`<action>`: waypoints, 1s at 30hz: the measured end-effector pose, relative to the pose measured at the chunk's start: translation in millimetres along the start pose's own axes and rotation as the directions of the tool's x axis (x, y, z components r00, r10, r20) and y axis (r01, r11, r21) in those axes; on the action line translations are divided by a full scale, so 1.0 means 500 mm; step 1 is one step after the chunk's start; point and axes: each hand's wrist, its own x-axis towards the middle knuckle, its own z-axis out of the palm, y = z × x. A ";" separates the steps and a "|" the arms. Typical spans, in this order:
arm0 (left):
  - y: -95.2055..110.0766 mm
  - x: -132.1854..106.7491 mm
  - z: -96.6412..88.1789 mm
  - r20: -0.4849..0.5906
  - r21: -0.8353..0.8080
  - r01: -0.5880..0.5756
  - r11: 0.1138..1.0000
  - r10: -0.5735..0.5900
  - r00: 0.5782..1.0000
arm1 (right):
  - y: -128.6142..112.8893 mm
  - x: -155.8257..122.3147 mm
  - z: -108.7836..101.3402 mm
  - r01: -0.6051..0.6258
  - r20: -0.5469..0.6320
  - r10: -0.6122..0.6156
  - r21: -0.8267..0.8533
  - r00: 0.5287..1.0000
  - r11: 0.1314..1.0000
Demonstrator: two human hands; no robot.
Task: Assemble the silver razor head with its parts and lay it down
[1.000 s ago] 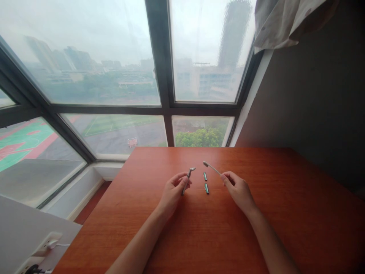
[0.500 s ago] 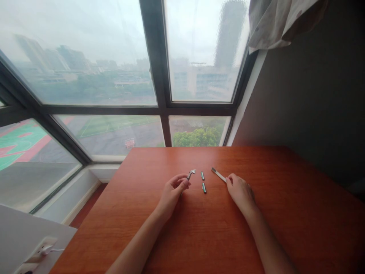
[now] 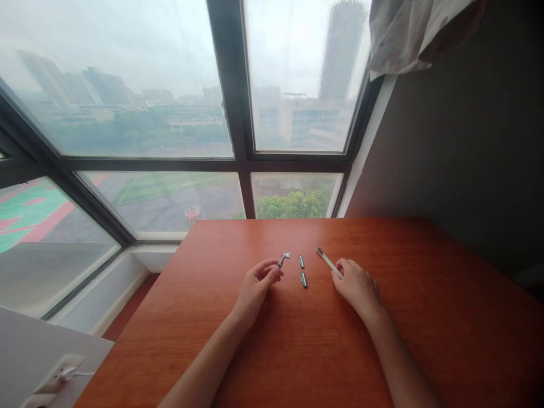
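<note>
Between the thumb and fingers of my left hand (image 3: 260, 281) is a razor handle (image 3: 283, 260), its bare metal neck pointing up and right; the lower end is mostly hidden by the hand. My right hand (image 3: 356, 284) is closed on a white toothbrush (image 3: 330, 263) with dark bristles, whose head points away to the upper left. Two razor blade cartridges lie on the table between the hands, dark with pale green strips: a far cartridge (image 3: 301, 262) and a near cartridge (image 3: 304, 280). Neither hand touches them.
Everything lies on a reddish-brown wooden table (image 3: 276, 351). Behind it rise large windows with dark frames (image 3: 242, 165). A dark wall (image 3: 459, 147) stands at the right, with cloth (image 3: 403, 39) hanging above. At the lower left is a wall socket (image 3: 62, 374) with a plug.
My right hand has shifted slightly, and the toothbrush now slants more steeply, with more of its handle showing. My left hand and the razor handle stay nearly in place.
</note>
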 end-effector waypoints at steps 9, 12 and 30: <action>0.001 0.000 0.002 -0.019 0.009 0.001 1.000 0.000 1.000 | 0.006 0.010 0.016 -0.068 -0.043 0.067 -0.019 0.997 0.998; 0.001 0.001 0.002 -0.021 0.024 0.004 1.000 -0.003 1.000 | 0.007 0.012 0.021 -0.058 -0.055 0.057 -0.021 0.997 0.998; 0.006 -0.004 0.003 0.028 0.158 -0.079 0.984 0.075 0.997 | -0.062 -0.030 0.029 0.496 -0.068 -0.537 0.492 0.841 0.715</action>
